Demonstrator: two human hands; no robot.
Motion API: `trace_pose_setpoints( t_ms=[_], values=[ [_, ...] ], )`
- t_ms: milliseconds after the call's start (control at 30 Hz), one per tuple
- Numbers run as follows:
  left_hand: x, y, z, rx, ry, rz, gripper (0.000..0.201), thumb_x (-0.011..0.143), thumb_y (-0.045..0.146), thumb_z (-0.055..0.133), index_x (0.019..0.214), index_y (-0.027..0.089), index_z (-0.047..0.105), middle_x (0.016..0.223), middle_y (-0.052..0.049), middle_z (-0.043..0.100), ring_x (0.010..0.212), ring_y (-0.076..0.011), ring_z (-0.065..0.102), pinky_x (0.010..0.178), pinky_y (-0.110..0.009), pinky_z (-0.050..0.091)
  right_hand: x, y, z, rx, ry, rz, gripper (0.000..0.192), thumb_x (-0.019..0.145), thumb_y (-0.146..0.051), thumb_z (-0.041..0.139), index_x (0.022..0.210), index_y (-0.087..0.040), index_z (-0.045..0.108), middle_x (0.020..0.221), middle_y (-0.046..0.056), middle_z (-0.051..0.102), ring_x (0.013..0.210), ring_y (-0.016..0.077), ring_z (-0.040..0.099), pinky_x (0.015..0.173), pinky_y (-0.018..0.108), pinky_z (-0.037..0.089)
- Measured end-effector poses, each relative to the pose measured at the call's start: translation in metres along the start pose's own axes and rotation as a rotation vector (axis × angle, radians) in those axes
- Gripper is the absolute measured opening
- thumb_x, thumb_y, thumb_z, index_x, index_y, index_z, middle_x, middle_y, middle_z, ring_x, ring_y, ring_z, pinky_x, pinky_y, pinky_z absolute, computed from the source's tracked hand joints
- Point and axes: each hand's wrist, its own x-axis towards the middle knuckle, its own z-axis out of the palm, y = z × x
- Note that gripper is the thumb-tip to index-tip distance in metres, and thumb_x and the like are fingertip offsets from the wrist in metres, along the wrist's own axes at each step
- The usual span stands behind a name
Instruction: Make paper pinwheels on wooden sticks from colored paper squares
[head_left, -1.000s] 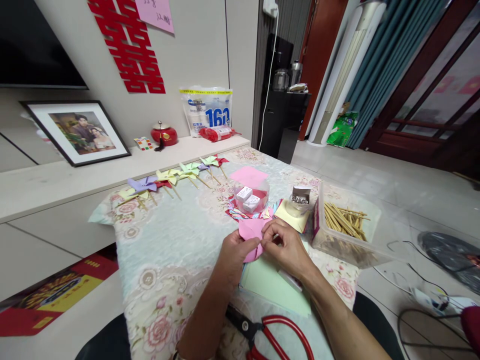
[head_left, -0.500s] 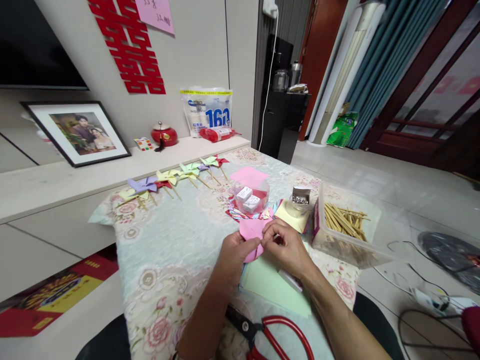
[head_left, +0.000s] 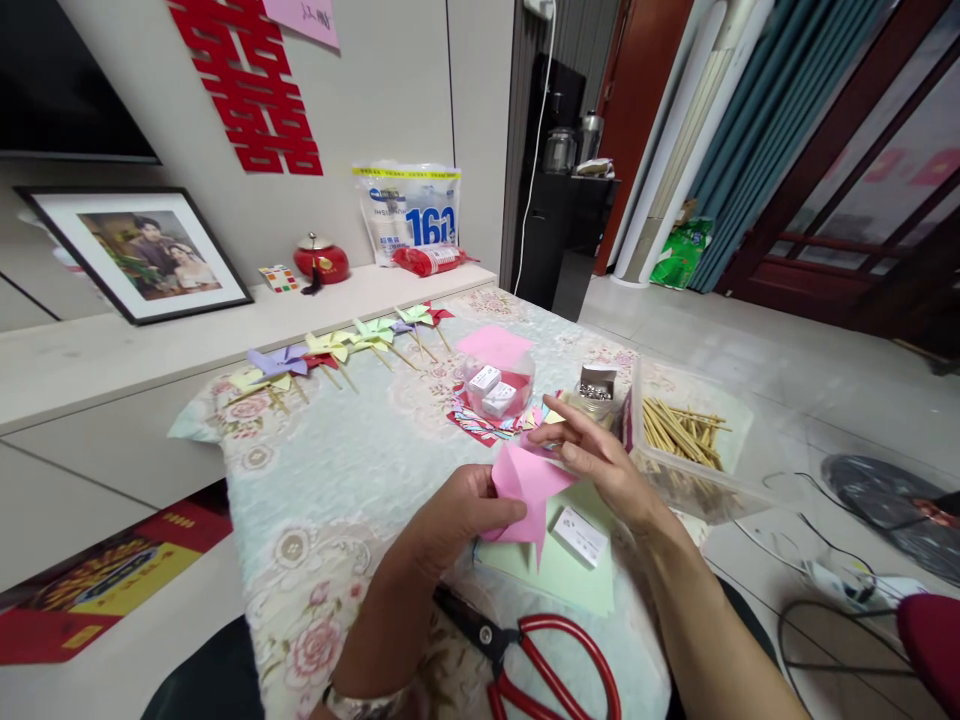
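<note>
Above the near edge of the tabletop, a folded pink paper is lifted between both hands. The left hand pinches its lower left corner with thumb and fingers. The right hand lies against its right side, fingers stretched out loosely; whether it grips cannot be told. Under the paper lie one green sheet and one small white box. One pair of red scissors sits at the near edge. A clear bin of sticks stands at the right edge. The left half of the tabletop is open cloth. A row of pinwheels lines the far left edge, too small to count.
</note>
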Motion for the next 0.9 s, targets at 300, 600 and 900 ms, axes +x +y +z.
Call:
trace_pose_setpoints(
  t_ms=[300,600,900],
  values=[
    [0.004,0.0,0.002,0.24,0.08,-0.039,0.015,0.067,0.025,0.074,0.075,0.012,0.076,0.06,-0.001,0.06,0.051,-0.0106,0.041,0.05,-0.024,0.026,-0.007,-0.008,0.012,-0.25,-0.16,0.083,0.08,0.075,-0.03,0.08,0.148,-0.03,0.047,0.11,0.004,0.071,0.092,0.023,0.066,0.079,0.033,0.055],
    [0.007,-0.006,-0.001,0.263,0.114,0.019,0.017,0.067,0.019,0.07,0.08,0.012,0.077,0.067,-0.003,0.067,0.054,-0.0138,0.051,0.051,-0.023,0.031,-0.005,-0.004,0.018,-0.39,-0.135,0.045,0.089,0.067,-0.006,0.07,0.149,-0.029,0.045,0.154,0.004,0.048,0.139,0.0301,0.045,0.116,0.047,0.034],
    [0.009,-0.009,0.003,0.107,0.154,0.056,0.02,0.061,0.018,0.077,0.081,0.014,0.076,0.072,-0.006,0.071,0.064,-0.0202,0.062,0.057,-0.026,0.043,-0.003,-0.002,0.024,-0.436,-0.102,0.038,0.09,0.064,-0.004,0.063,0.149,-0.025,0.046,0.144,0.006,0.058,0.126,0.0299,0.056,0.108,0.044,0.043]
  ],
)
